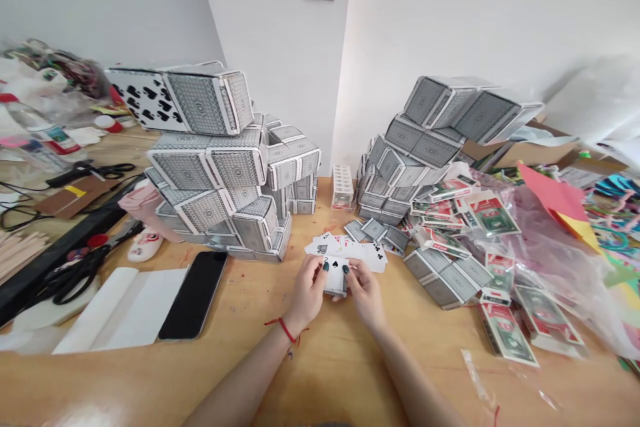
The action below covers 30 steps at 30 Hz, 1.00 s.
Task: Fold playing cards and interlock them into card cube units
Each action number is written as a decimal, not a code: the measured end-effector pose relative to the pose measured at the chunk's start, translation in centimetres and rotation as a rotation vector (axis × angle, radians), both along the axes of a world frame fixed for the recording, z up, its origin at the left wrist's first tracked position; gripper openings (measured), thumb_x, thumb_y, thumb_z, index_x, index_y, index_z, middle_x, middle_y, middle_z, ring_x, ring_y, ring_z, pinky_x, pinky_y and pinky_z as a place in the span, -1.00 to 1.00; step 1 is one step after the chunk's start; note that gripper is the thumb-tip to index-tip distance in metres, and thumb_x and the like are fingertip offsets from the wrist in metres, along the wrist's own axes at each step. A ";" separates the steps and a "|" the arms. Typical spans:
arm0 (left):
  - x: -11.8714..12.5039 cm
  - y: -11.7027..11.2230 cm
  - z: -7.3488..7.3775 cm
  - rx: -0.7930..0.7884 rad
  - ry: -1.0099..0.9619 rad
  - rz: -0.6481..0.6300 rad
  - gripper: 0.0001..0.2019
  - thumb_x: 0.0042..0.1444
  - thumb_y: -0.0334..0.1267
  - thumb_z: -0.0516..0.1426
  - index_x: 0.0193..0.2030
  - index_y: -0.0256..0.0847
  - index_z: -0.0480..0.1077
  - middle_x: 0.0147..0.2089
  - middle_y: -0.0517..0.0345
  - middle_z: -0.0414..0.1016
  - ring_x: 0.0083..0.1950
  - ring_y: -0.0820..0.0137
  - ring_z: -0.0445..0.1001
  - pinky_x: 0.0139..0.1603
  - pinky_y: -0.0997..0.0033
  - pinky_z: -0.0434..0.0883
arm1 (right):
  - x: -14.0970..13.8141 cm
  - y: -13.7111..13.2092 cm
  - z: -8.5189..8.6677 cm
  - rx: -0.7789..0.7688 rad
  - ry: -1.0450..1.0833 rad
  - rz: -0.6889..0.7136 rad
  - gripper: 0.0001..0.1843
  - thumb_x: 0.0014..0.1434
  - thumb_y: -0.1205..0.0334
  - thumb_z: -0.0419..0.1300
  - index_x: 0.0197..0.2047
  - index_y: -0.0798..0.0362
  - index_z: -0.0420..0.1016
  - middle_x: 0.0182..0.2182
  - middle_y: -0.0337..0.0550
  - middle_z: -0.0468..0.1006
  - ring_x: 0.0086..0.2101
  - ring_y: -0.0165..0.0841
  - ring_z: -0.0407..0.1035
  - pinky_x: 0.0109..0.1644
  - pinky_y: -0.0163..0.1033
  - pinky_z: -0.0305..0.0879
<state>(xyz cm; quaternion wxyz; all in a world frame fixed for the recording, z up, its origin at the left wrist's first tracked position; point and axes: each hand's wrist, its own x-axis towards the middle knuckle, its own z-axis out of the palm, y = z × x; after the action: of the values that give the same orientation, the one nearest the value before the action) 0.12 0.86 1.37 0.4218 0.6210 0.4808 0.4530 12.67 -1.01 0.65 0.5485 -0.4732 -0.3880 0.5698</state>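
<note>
The left hand [309,291] and right hand [365,294] close on a fan of white playing cards [347,254] above the pale wooden tabletop [325,373], fingers hiding its lower cards. Left of the fan stand a stacked tower of grey-patterned cards [213,173] and a black glass smartphone [194,294].

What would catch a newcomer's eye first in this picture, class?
A tall pile of grey card boxes and a second pile tower at the back of the wooden table. Between them, the left hand and right hand hold a fan of playing cards. Green-and-red card packs spill rightward.
</note>
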 end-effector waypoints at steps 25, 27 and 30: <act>-0.7 -0.9 0.8 -0.052 -0.236 -0.004 -0.88 -0.01 -0.37 -0.11 -0.48 -0.22 0.20 -0.54 0.25 0.20 -0.53 0.49 0.16 -0.55 0.53 0.13 | -0.1 -0.8 1.0 -0.144 0.450 0.194 -0.81 -0.03 0.17 0.15 -0.30 0.03 0.34 -0.41 -0.20 0.46 -0.43 -0.30 0.41 -0.54 -0.18 0.42; -0.9 -1.0 1.0 -0.047 -0.243 -0.042 -0.88 -0.03 -0.37 -0.11 -0.49 -0.23 0.20 -0.54 0.25 0.20 -0.53 0.49 0.16 -0.54 0.53 0.14 | 0.1 -0.7 1.2 -0.186 0.448 0.250 -0.77 0.02 0.11 0.10 -0.26 0.04 0.33 -0.43 -0.17 0.47 -0.43 -0.27 0.42 -0.59 -0.19 0.41; -1.1 -1.1 1.2 -0.065 -0.261 -0.138 -0.89 -0.04 -0.33 -0.09 -0.47 -0.23 0.21 -0.55 0.25 0.20 -0.56 0.51 0.15 -0.57 0.53 0.13 | 0.2 -0.6 1.2 -0.247 0.377 0.390 -0.71 0.08 0.06 0.07 -0.26 0.12 0.34 -0.49 -0.12 0.48 -0.51 -0.29 0.43 -0.67 -0.27 0.37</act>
<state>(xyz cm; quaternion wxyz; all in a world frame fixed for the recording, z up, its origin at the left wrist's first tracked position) -0.97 -0.21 2.57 0.5308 0.5745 0.3922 0.4842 12.91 -1.65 1.81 0.4293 -0.3389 -0.2906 0.7851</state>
